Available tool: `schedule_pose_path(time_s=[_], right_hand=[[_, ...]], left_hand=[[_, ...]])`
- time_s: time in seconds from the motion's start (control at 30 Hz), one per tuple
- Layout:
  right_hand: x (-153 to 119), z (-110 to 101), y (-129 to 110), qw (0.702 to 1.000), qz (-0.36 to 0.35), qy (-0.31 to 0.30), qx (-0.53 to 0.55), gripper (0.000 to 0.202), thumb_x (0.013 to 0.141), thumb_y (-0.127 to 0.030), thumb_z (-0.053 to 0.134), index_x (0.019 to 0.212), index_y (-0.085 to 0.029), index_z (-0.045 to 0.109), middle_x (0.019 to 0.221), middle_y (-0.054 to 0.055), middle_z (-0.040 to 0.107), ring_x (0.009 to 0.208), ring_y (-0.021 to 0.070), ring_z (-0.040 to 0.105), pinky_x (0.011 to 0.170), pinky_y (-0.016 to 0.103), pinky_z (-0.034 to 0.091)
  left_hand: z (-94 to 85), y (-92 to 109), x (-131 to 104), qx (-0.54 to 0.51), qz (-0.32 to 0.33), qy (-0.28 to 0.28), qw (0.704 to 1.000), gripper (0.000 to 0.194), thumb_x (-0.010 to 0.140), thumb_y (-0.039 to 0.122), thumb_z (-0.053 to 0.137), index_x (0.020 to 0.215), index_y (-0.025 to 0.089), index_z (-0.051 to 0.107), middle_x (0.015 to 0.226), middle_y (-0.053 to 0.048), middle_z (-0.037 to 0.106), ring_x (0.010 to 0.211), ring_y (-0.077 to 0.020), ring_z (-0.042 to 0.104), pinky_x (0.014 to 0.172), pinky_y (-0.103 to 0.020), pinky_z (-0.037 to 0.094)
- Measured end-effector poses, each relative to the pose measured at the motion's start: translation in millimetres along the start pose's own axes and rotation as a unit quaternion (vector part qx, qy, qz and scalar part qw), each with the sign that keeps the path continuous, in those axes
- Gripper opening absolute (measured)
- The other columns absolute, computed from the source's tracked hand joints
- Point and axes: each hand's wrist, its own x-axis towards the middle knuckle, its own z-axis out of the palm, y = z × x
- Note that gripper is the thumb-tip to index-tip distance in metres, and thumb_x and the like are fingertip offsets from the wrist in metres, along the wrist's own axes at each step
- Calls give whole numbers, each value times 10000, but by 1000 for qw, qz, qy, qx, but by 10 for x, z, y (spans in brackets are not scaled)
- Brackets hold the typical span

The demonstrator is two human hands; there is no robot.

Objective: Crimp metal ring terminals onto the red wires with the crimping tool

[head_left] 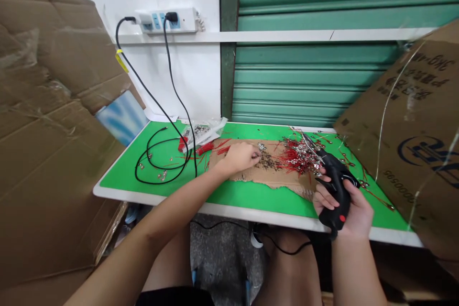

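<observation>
My right hand [353, 205] grips a black glue gun [335, 186] by its handle, nozzle aimed up and left toward a heap of red wires with metal terminals [297, 155]. My left hand [239, 157] reaches across a torn piece of cardboard [276, 177] lying on the green table [161, 184]. Its fingertips pinch at a small dark pile of metal parts [267, 161] beside the red heap. What the fingers hold, if anything, is too small to tell.
A coiled black cable [158, 162] and a clear bag of parts [204, 131] lie on the table's left half. Two cords run up to a power strip [168, 20] on the wall. Large cardboard sheets [50, 129] flank the left; a cardboard box [412, 138] crowds the right.
</observation>
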Motion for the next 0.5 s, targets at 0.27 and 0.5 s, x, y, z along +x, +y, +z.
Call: schedule_pose_path(time_s=[0.27,0.5], right_hand=[[15,20,5,1000,-1,9,5,215,822,-313,720,1016,-221,737,807,-4,548,470,60,210,348,159,377],[-9,36,-6,999,12,5,49,246,869,-271,691,1062,-125,733,830,10,570,462,31,328,400,113,435]], left_hand=[[60,42,-149,-15,60,-7,998,305,915,203,546,1081,210,802,1117,-106,715,1056,-272,671,890,-369,549],[78,11,-371,-37,111,-18,993,340,945,272,563,1207,186,761,1258,-130,671,1204,-291,595,1089,-435,485]])
